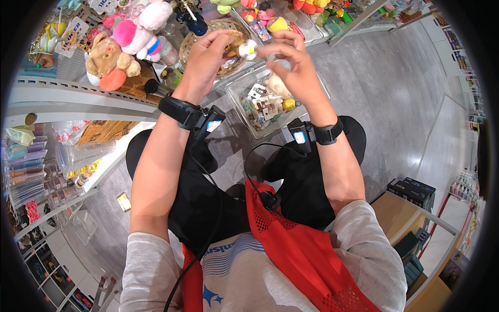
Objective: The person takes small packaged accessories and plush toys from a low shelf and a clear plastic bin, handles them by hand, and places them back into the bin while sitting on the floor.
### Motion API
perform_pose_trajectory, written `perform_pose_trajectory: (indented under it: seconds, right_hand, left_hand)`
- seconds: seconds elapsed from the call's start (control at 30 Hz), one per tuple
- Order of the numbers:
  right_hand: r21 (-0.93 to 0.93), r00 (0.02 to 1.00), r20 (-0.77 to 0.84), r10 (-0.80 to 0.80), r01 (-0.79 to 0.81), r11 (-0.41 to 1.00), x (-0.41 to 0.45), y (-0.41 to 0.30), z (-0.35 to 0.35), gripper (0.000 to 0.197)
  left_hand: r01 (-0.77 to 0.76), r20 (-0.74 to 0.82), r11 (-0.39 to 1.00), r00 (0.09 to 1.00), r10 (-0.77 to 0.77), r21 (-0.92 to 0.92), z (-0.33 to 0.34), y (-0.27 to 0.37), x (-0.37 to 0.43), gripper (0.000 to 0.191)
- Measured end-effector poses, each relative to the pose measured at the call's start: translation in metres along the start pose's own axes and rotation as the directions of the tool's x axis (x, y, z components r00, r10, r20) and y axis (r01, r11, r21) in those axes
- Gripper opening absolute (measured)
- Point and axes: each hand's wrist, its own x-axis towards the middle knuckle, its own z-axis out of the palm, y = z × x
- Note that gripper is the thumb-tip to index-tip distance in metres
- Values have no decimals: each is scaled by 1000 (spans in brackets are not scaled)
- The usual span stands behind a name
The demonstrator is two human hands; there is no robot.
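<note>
My left hand [208, 58] pinches a small brown item [235, 43] above a round wicker basket [187, 48]. A small white flower-like piece [248, 50] with a yellow centre appears joined to that item, between my hands. My right hand [290, 58] is just to its right, fingers spread and slightly blurred, with nothing plainly in them. Below my hands, a wire mesh basket [232, 105] on the floor holds a pale plush toy [277, 85], a yellow item [288, 104] and small carded goods [269, 111].
At the left, a white shelf [78, 95] carries plush toys, including a brown bear-like one [107, 58]. Another mesh tray [312, 37] of toys stands behind my right hand. Black boxes [411, 193] sit on a wooden surface at the right. Black cables hang from my wrist devices.
</note>
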Motion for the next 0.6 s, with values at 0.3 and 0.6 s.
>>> perform_pose_trajectory:
  seconds: [0.3,0.6]
  right_hand:
    - [-361,958,-118,-260,202,910,1,-19,12,37]
    - [-514,948,-155,-278,163,842,1,-6,14,24]
  left_hand:
    - [17,-20,1000,1000,-17,-14,2,-3,0,26]
    - [-8,-40,1000,999,7,-5,0,-8,1,27]
